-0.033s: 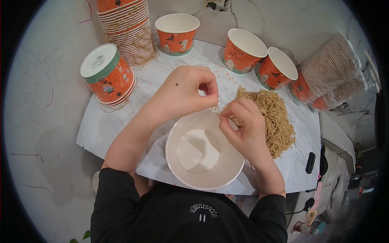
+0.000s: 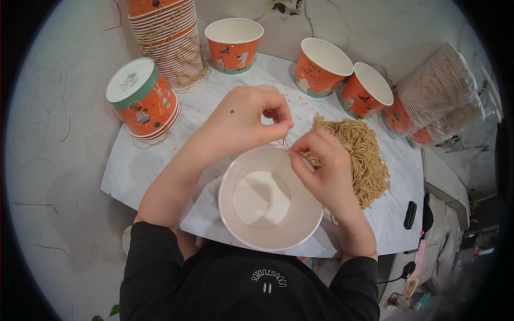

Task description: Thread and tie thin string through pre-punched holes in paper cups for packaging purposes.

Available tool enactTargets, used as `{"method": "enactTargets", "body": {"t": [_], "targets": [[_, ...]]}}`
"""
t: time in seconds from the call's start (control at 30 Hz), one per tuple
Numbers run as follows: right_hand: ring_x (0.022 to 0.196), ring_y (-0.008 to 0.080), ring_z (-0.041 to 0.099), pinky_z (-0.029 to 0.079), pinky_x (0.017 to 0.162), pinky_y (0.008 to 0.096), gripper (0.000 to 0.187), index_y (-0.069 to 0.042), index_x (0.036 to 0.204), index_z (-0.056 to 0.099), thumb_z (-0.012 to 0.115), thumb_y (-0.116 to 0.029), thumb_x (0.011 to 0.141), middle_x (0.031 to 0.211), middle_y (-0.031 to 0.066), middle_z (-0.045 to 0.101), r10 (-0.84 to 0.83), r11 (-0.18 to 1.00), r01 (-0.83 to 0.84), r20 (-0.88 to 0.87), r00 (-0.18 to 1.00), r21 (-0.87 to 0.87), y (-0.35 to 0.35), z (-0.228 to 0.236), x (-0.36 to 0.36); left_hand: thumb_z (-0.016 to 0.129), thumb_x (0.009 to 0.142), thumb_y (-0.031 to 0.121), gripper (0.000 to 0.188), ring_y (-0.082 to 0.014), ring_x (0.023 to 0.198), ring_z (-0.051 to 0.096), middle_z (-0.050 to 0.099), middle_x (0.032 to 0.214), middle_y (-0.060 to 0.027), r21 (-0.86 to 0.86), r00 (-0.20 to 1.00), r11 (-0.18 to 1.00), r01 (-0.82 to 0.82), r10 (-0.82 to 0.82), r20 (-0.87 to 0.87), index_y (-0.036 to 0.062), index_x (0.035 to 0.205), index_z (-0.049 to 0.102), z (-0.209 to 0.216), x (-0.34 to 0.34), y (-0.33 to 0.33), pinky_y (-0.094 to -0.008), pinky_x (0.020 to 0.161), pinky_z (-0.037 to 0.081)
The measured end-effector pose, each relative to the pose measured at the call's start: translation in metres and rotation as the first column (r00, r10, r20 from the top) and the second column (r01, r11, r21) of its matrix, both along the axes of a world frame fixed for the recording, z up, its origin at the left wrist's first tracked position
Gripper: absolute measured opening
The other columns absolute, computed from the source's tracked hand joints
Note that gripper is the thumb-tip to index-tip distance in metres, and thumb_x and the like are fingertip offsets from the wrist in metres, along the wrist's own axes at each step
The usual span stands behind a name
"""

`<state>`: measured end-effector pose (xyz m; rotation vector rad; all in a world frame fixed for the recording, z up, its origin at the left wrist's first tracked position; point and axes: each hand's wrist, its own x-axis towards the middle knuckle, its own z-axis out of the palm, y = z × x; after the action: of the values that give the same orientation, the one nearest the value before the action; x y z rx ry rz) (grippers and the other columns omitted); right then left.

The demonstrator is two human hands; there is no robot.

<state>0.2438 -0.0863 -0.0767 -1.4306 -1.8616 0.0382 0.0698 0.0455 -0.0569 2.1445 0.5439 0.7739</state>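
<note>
A white-lined paper bucket (image 2: 262, 199) stands near the table's front edge, its round opening facing up toward me. Above its far rim, my left hand (image 2: 247, 115) pinches a thin tan cord (image 2: 285, 143) between thumb and fingers. The fingertips of my right hand (image 2: 323, 163) are closed on the same cord, just to the right and slightly nearer. Only a short stretch of cord shows between the two hands. Beside my right hand lies a big heap of tan cords (image 2: 369, 160), partly covered by that hand.
Orange paper buckets stand at the back: one upright (image 2: 234, 45), a pair (image 2: 324, 67) to its right. On the left are an upturned bucket stack (image 2: 142, 99) and a tall stack draped with cord (image 2: 168, 45). Bagged buckets (image 2: 439, 88) lie far right. A black object (image 2: 410, 215) rests at the right edge.
Barely anything differs. My left fingertips have shifted a little to the right, and the cord between the hands lies at a slightly different angle.
</note>
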Motion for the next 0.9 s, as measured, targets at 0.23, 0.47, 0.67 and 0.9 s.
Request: {"method": "enactTargets", "body": {"t": [0.23, 0.47, 0.67, 0.9], "targets": [[0.079, 0.0162, 0.064, 0.052, 0.072, 0.0303, 0.023, 0.0, 0.106, 0.072, 0.08, -0.009, 0.086, 0.093, 0.0082, 0.067, 0.023, 0.995, -0.068, -0.488, 0.872, -0.074, 0.011, -0.009, -0.002, 0.065, 0.092, -0.007, 0.03, -0.0188, 0.107, 0.073, 0.073, 0.113, -0.0119, 0.002, 0.94, 0.993, 0.119, -0.114, 0.32, -0.002, 0.121, 0.067, -0.003, 0.009, -0.008, -0.0298, 0.091, 0.059], [0.077, 0.0148, 0.062, 0.05, 0.071, 0.0284, 0.012, -0.001, 0.097, 0.075, 0.078, -0.005, 0.086, 0.088, 0.0061, 0.066, 0.029, 0.997, -0.062, -0.487, 0.873, -0.05, 0.011, -0.008, -0.002, 0.063, 0.091, -0.013, 0.029, -0.0211, 0.105, 0.073, 0.073, 0.112, -0.0131, 0.029, 0.913, 0.988, 0.152, -0.152, 0.379, -0.0024, 0.117, 0.065, 0.0, 0.01, -0.021, -0.0312, 0.09, 0.061], [0.083, 0.0188, 0.063, 0.051, 0.077, 0.0311, 0.013, -0.004, 0.099, 0.078, 0.077, -0.013, 0.088, 0.09, 0.0072, 0.066, 0.048, 0.973, -0.12, -0.336, 0.941, -0.196, 0.008, -0.001, 0.006, 0.061, 0.091, -0.013, 0.018, -0.0202, 0.1, 0.074, 0.072, 0.106, -0.0137, -0.008, 0.731, 0.999, 0.048, -0.03, 0.681, 0.0016, 0.1, 0.055, 0.004, 0.006, -0.011, -0.0316, 0.088, 0.06], [0.12, 0.0238, 0.058, 0.041, 0.109, 0.0377, 0.053, -0.001, 0.138, 0.057, 0.042, -0.042, 0.109, 0.128, 0.0114, 0.064, 0.002, 0.658, -0.753, -0.999, 0.032, -0.023, 0.016, -0.012, 0.012, 0.065, 0.086, -0.014, 0.024, -0.0178, 0.102, 0.07, 0.066, 0.106, -0.0106, -0.117, 0.87, 0.961, 0.25, -0.171, 0.462, 0.0057, 0.086, 0.05, 0.005, 0.007, -0.025, -0.0301, 0.088, 0.06]]}}
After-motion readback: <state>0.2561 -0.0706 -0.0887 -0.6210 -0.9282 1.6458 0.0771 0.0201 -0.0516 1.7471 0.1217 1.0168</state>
